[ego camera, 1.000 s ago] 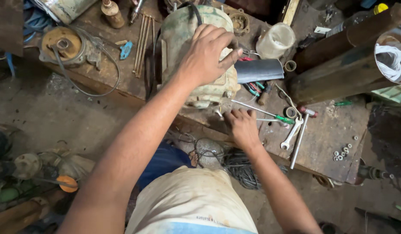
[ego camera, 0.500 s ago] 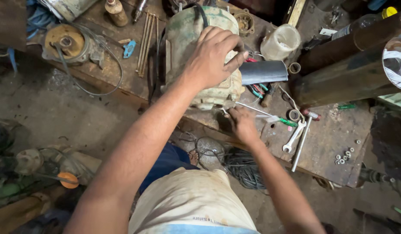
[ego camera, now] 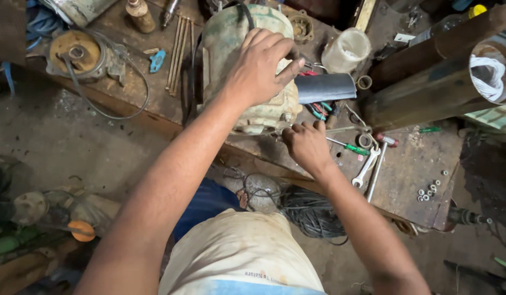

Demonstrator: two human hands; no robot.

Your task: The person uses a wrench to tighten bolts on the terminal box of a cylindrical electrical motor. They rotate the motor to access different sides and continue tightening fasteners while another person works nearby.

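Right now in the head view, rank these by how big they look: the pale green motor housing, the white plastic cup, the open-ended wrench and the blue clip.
1. Pale green motor housing, under the left hand.
2. White plastic cup.
3. Open-ended wrench, long but thin, so its place against the cup is unsure.
4. Blue clip.

Pale green, chipped and grimy motor housing (ego camera: 231, 60) under the left hand (ego camera: 258, 68). Green-handled screwdriver (ego camera: 348, 146) just beside the right hand (ego camera: 307, 145). Silvery spanner (ego camera: 366, 166) further right. Rusty brown worktop (ego camera: 406, 180). Black tube (ego camera: 325, 88), red-and-green pliers (ego camera: 317, 108) between hands.
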